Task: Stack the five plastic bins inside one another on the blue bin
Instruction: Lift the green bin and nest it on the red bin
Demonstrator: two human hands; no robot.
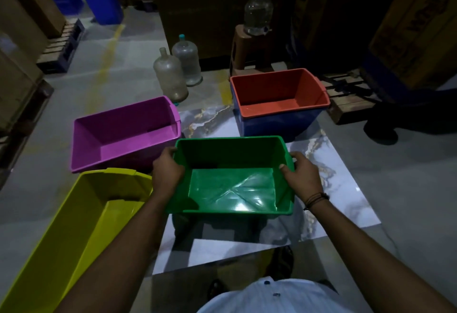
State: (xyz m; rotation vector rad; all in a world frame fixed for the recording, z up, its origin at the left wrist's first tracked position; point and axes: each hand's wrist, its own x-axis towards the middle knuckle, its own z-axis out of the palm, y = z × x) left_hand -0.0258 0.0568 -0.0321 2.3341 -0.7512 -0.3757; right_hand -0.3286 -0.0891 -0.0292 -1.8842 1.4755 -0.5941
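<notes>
Green bin is being held upright above the floor, directly in front of the person. Left hand is gripping its left rim, fingers curling over the edge; right hand is pinching the right wall, thumb inside. Orange bin is sitting nested inside the blue bin, beyond and to the right. Purple bin is resting on the floor just left of the green bin, and the yellow bin is standing nearer, far left.
</notes>
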